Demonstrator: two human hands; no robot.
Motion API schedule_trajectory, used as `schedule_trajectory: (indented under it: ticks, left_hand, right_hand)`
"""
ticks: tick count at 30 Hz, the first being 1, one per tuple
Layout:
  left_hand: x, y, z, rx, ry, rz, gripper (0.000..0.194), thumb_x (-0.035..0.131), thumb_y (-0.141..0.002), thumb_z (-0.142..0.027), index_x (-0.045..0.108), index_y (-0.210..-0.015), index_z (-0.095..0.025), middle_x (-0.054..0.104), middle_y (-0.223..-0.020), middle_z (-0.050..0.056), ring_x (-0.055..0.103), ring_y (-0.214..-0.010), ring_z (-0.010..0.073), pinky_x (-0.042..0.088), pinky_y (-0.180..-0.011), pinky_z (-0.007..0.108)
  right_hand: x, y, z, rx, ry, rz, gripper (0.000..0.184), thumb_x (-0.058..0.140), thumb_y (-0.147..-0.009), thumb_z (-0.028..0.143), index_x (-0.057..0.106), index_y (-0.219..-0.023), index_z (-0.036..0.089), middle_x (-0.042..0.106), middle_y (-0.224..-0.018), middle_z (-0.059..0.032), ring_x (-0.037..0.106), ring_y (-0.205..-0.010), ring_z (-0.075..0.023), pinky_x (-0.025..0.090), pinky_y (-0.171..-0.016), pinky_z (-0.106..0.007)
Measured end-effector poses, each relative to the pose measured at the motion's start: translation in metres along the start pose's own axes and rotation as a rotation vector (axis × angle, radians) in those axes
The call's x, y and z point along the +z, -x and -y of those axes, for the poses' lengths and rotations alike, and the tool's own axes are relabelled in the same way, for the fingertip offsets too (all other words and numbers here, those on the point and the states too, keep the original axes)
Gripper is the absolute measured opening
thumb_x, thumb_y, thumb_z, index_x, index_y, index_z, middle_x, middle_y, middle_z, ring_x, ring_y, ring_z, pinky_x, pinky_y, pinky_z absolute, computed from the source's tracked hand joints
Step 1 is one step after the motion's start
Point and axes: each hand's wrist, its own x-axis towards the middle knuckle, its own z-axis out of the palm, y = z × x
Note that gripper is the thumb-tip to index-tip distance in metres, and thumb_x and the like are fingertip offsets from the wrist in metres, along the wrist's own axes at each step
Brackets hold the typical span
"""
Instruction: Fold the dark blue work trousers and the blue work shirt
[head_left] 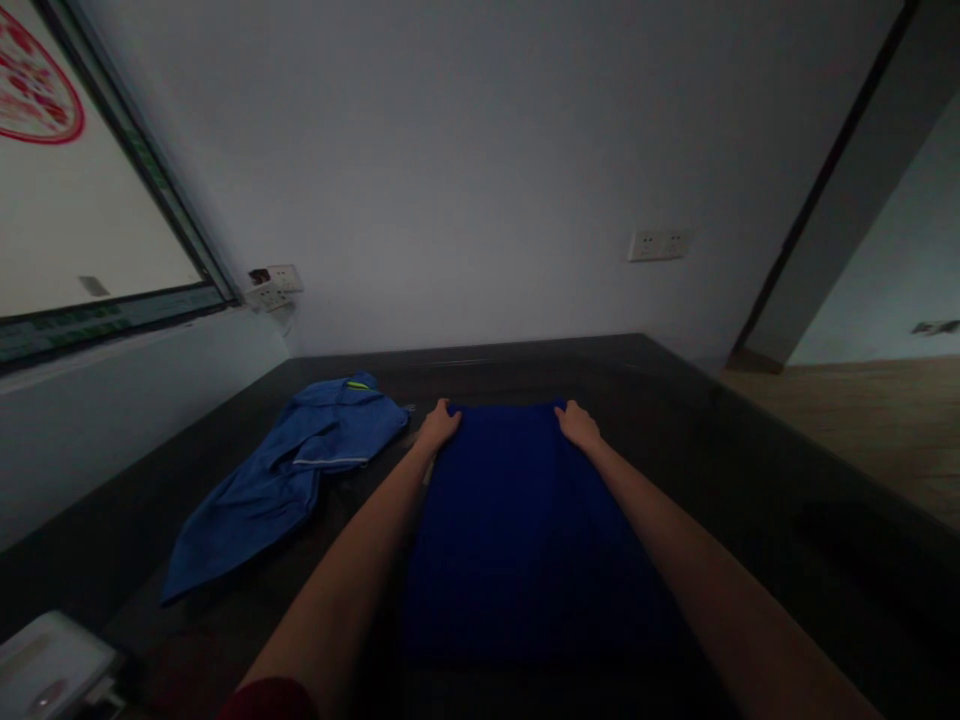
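Observation:
A dark blue cloth (499, 520), perhaps a garment, lies spread out in front of me on the dark table (660, 440). My left hand (439, 424) is closed on its far left corner, and my right hand (579, 424) pinches the far right corner. Between the two hands the far edge runs nearly straight. Both forearms reach forward along the cloth's sides. The near part of the cloth fades into shadow, so its lower edge is hard to make out.
Left of my arms lies a crumpled lighter blue garment (300, 455) with a white stripe. A white object (52, 665) sits at the near left corner. Behind the table rises a grey wall with sockets (658, 245). A window (82, 200) is at the left.

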Motion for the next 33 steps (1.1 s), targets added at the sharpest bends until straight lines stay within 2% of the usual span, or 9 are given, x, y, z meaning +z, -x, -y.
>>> schedule_trajectory:
  ticks: [2,4,7,12,18,22,26,33]
  left_hand:
    - [0.002,0.003,-0.003,0.002,-0.050,-0.023,0.050,0.038,-0.088,-0.053,0.047,-0.122,-0.018,0.062,-0.119,0.018,0.059,-0.110,0.0307,0.044,-0.087,0.040]
    - [0.005,0.006,-0.005,-0.003,-0.100,-0.053,0.049,0.033,-0.090,-0.053,0.049,-0.119,-0.017,0.063,-0.115,0.020,0.060,-0.107,0.0326,0.045,-0.085,0.042]
    - [0.009,0.010,-0.005,0.013,-0.171,-0.101,0.043,0.039,-0.089,-0.049,0.049,-0.116,-0.017,0.063,-0.111,0.019,0.060,-0.105,0.0328,0.045,-0.083,0.043]
    - [0.012,0.013,-0.004,0.096,-0.255,-0.177,0.036,0.043,-0.089,-0.043,0.050,-0.112,-0.016,0.053,-0.125,0.018,0.049,-0.119,0.0299,0.040,-0.092,0.039]
    - [0.016,0.010,0.000,0.143,-0.298,-0.167,0.033,0.037,-0.092,-0.041,0.051,-0.111,-0.017,0.061,-0.115,0.015,0.055,-0.110,0.0250,0.041,-0.090,0.035]
    - [0.017,0.004,-0.001,0.140,-0.317,-0.148,0.036,0.037,-0.092,-0.043,0.053,-0.110,-0.017,0.062,-0.114,0.015,0.057,-0.109,0.0259,0.041,-0.089,0.035]
    - [0.013,-0.005,-0.003,0.134,-0.325,-0.106,0.038,0.040,-0.089,-0.046,0.058,-0.101,-0.016,0.065,-0.109,0.017,0.061,-0.103,0.0278,0.044,-0.085,0.036]
    - [0.008,-0.014,-0.001,0.137,-0.308,-0.097,0.033,0.039,-0.089,-0.045,0.061,-0.089,-0.021,0.069,-0.098,0.010,0.065,-0.092,0.0238,0.047,-0.073,0.030]
  right_hand:
    - [0.001,0.005,0.000,0.008,0.000,-0.026,0.040,0.032,-0.095,0.040,0.049,-0.117,0.010,0.060,-0.116,-0.0229,0.059,-0.108,-0.0317,0.045,-0.083,-0.039]
    - [0.001,0.008,-0.001,0.015,0.002,-0.051,0.041,0.031,-0.095,0.041,0.048,-0.117,0.011,0.060,-0.115,-0.0229,0.060,-0.107,-0.0309,0.045,-0.083,-0.038]
    - [0.002,0.011,-0.002,0.016,0.012,-0.074,0.040,0.031,-0.096,0.041,0.047,-0.117,0.012,0.061,-0.113,-0.0214,0.061,-0.105,-0.0296,0.046,-0.082,-0.037]
    - [0.003,0.011,-0.001,0.001,0.048,-0.094,0.036,0.033,-0.095,0.040,0.048,-0.115,0.014,0.063,-0.111,-0.0194,0.062,-0.102,-0.0288,0.047,-0.079,-0.036]
    - [0.010,0.014,0.005,-0.038,0.117,-0.156,0.033,0.033,-0.096,0.035,0.044,-0.118,0.013,0.065,-0.103,-0.0186,0.063,-0.098,-0.0305,0.047,-0.078,-0.040]
    - [0.012,0.018,0.005,-0.068,0.153,-0.189,0.034,0.031,-0.096,0.034,0.041,-0.122,0.014,0.065,-0.103,-0.0182,0.064,-0.096,-0.0297,0.047,-0.079,-0.040]
    - [0.016,0.023,0.001,-0.102,0.177,-0.235,0.034,0.029,-0.096,0.032,0.042,-0.123,0.017,0.061,-0.112,-0.0175,0.063,-0.094,-0.0281,0.046,-0.078,-0.040]
    - [0.019,0.022,-0.006,-0.213,0.232,-0.369,0.041,0.023,-0.094,0.015,0.042,-0.130,0.019,0.049,-0.130,-0.0171,0.044,-0.118,-0.0290,0.036,-0.091,-0.042]
